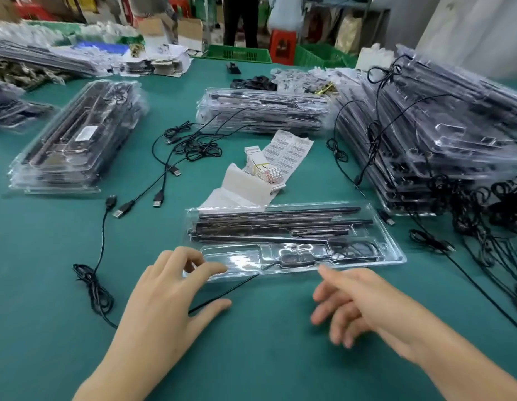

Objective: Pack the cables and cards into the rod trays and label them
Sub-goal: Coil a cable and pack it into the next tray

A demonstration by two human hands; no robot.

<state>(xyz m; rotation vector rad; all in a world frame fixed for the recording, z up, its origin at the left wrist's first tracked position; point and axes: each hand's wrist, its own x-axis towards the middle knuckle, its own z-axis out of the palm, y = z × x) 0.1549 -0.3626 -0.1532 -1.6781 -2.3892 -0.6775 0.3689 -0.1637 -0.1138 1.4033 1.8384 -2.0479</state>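
Observation:
A clear plastic rod tray (393, 244) lies in front of me on the green table, with dark rods (280, 221) in its upper slots and a coiled black cable with a controller (298, 258) in its lower pocket. My left hand (170, 296) rests at the tray's near left corner, fingertips touching its edge, and a black cable (222, 293) runs out from under it. My right hand (358, 305) hovers, blurred, just before the tray's near edge, fingers loose and holding nothing. Barcode label sheets (289, 154) and a banded bundle of small cards (261, 166) lie behind the tray.
Stacks of filled trays stand at the left (75, 140), centre back (263, 111) and right (439, 134). Loose USB cables (176, 151) sprawl mid-table, another cable (92, 279) lies at the left, and a tangle of cables (489, 209) sits at the right. Crates and a person stand beyond the table.

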